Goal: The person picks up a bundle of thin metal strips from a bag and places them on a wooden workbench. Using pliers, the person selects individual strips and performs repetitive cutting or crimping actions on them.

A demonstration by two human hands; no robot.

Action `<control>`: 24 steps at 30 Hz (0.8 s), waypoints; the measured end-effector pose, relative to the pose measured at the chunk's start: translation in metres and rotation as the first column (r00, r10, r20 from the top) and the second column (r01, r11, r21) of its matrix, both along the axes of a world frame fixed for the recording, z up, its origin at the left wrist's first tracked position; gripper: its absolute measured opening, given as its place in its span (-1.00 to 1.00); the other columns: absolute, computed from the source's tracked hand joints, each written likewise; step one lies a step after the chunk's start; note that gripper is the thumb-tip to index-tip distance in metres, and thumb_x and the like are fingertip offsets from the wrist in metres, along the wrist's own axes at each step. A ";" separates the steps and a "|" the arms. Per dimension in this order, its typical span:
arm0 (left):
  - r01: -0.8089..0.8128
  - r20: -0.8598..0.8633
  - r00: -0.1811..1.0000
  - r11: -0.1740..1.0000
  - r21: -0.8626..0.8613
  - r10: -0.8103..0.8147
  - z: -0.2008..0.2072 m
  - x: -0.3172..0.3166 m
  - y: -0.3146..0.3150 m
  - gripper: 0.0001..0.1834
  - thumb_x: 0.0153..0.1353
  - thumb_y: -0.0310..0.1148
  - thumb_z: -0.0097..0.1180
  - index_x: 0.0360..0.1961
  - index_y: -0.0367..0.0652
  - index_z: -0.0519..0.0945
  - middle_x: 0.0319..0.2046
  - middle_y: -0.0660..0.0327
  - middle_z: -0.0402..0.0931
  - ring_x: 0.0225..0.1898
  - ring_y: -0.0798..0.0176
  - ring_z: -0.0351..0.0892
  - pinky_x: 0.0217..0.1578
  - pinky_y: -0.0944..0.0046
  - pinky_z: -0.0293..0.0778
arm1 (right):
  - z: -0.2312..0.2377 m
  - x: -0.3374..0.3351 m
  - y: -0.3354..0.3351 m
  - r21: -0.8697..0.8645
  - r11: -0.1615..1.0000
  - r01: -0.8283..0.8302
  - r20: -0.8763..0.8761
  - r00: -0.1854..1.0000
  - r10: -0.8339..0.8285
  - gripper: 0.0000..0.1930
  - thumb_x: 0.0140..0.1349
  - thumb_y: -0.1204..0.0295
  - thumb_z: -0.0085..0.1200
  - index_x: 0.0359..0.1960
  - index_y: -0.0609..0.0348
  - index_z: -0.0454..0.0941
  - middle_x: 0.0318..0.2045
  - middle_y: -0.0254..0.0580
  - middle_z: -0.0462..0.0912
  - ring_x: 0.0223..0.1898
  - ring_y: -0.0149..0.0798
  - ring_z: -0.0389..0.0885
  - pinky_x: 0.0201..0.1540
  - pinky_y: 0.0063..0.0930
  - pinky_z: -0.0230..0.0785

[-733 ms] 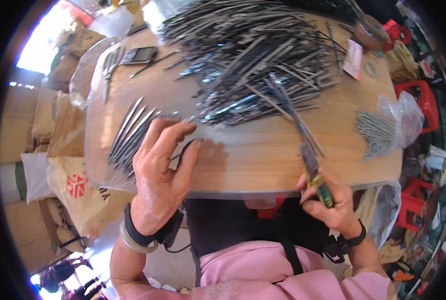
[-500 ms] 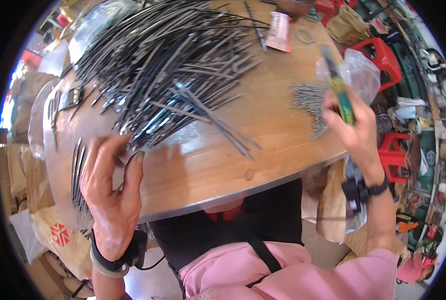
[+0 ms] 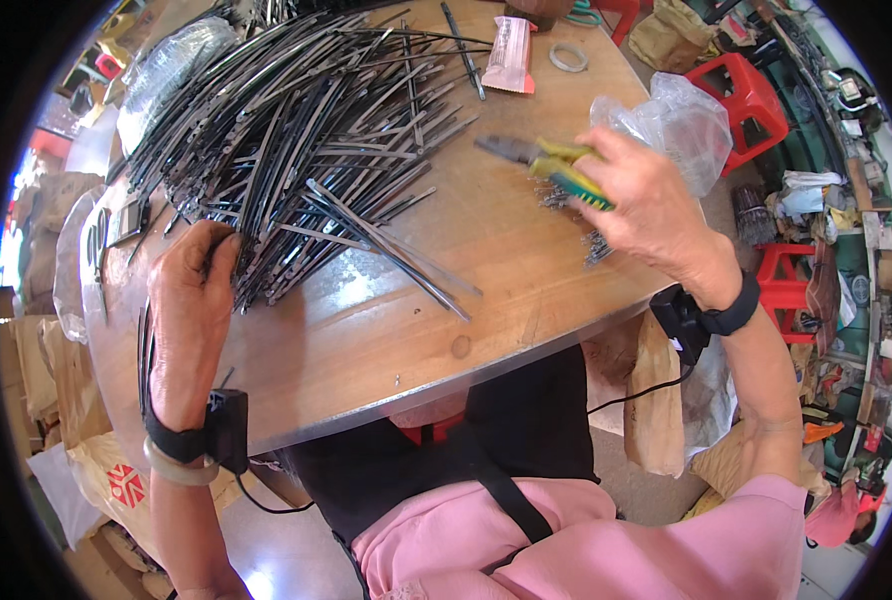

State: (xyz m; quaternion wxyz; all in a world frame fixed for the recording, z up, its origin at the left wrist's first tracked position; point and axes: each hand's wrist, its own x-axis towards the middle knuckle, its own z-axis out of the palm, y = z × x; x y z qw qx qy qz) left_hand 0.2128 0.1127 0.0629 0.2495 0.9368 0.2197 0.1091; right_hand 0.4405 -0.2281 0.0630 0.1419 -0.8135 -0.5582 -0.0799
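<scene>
A large heap of thin dark strips (image 3: pixel 276 140) covers the left and far part of the wooden table (image 3: pixel 526 285). At the heap's near left edge my left hand (image 3: pixel 188 310) is closed, its thumb and forefinger pinched at the strip ends; which strip they grip is hard to make out. My right hand (image 3: pixel 656 205) holds pliers (image 3: pixel 551 165) with green and yellow handles above the table, jaws pointing left. Below it, partly hidden by the hand, lies a pile of small thin metal pieces (image 3: pixel 596 247). A few strips (image 3: pixel 144 350) lie beside my left wrist.
A pink packet (image 3: pixel 509 55) and a pale ring (image 3: pixel 568 57) lie at the far side, near a crumpled clear plastic bag (image 3: pixel 681 125). Red stools (image 3: pixel 736 110) stand beyond the table's right edge. A clear plastic bundle (image 3: pixel 171 80) sits at the far left.
My left hand has moved away from me to the heap, and its fingers have closed. My right hand has swung the pliers leftward, with the jaws now turned toward the heap.
</scene>
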 end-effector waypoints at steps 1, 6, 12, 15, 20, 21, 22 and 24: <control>0.021 0.046 0.999 1.000 0.013 -0.022 0.000 0.000 -0.001 -0.83 0.23 -0.48 0.14 -0.19 -0.36 0.58 -0.42 0.05 0.55 -0.38 0.23 0.55 -0.31 0.27 0.44 | -0.009 -0.001 -0.002 -0.026 0.999 -0.035 0.033 0.999 0.036 -0.78 -0.08 0.56 0.17 -0.32 0.23 0.58 -0.21 -0.11 0.54 -0.21 -0.02 0.59 -0.24 -0.22 0.51; 0.058 0.093 0.994 0.997 0.057 -0.063 0.003 0.004 -0.019 -0.82 0.15 -0.48 0.18 -0.24 -0.34 0.58 -0.37 -0.03 0.56 -0.35 0.03 0.57 -0.32 0.16 0.43 | -0.005 -0.005 0.003 0.052 0.999 0.016 0.057 0.998 -0.019 -0.82 -0.03 0.52 0.16 -0.33 0.25 0.58 -0.28 -0.09 0.53 -0.24 0.02 0.58 -0.23 -0.21 0.50; -0.027 0.072 0.997 0.999 -0.020 0.029 0.001 -0.010 0.004 -0.84 0.15 -0.46 0.17 -0.28 -0.34 0.58 -0.43 -0.05 0.56 -0.45 -0.01 0.54 -0.36 0.13 0.43 | 0.036 -0.018 0.014 -0.003 1.000 0.013 0.001 1.000 -0.013 -0.85 0.00 0.50 0.15 -0.37 0.28 0.58 -0.34 -0.08 0.51 -0.29 0.05 0.56 -0.25 -0.17 0.47; 0.046 0.079 0.995 0.987 0.154 -0.059 0.016 -0.010 -0.005 -0.88 0.18 -0.49 0.14 -0.31 -0.36 0.59 -0.50 0.02 0.56 -0.46 0.13 0.54 -0.36 0.21 0.42 | 0.054 -0.022 0.008 -0.148 0.989 0.027 0.226 0.974 0.007 -0.88 0.00 0.52 0.15 -0.41 0.29 0.57 -0.36 -0.05 0.49 -0.31 0.04 0.55 -0.27 -0.14 0.45; -0.200 0.023 0.974 0.901 -0.384 0.226 0.033 -0.060 -0.001 -0.93 0.23 -0.48 0.17 -0.36 -0.26 0.58 -0.55 0.21 0.52 -0.65 0.38 0.42 -0.62 0.41 0.26 | 0.108 -0.067 -0.003 -0.009 0.987 0.160 0.257 0.954 -0.152 -0.82 0.00 0.57 0.22 -0.31 0.34 0.59 -0.14 -0.07 0.58 -0.24 -0.11 0.62 -0.15 -0.35 0.47; -0.328 -0.095 0.940 0.795 -0.511 0.327 0.038 -0.072 -0.009 -0.94 0.24 -0.48 0.18 -0.36 -0.24 0.57 -0.55 0.25 0.52 -0.69 0.43 0.38 -0.69 0.45 0.21 | 0.113 -0.077 -0.009 0.063 0.976 0.208 0.186 0.958 -0.217 -0.79 0.03 0.58 0.24 -0.27 0.35 0.60 -0.06 -0.09 0.61 -0.23 -0.17 0.64 -0.10 -0.42 0.47; -0.321 -0.070 0.924 0.662 -0.678 0.376 0.031 -0.082 -0.016 -0.94 0.25 -0.47 0.18 -0.33 -0.21 0.56 -0.55 0.25 0.51 -0.74 0.45 0.33 -0.74 0.47 0.13 | 0.111 -0.088 -0.014 0.225 0.911 0.344 -0.104 0.939 -0.329 -0.81 0.07 0.56 0.24 -0.26 0.34 0.60 -0.05 -0.10 0.61 -0.22 -0.23 0.62 -0.06 -0.43 0.45; -0.255 -0.071 0.891 0.367 -0.895 0.447 0.010 -0.096 -0.031 -0.90 0.25 -0.43 0.20 -0.28 -0.20 0.54 -0.53 0.24 0.51 -0.78 0.45 0.30 -0.83 0.46 0.08 | 0.089 -0.085 -0.030 0.427 0.770 0.474 -0.512 0.829 -0.226 -0.83 0.17 0.52 0.23 -0.23 0.33 0.60 -0.05 -0.08 0.60 -0.20 -0.33 0.55 -0.03 -0.44 0.40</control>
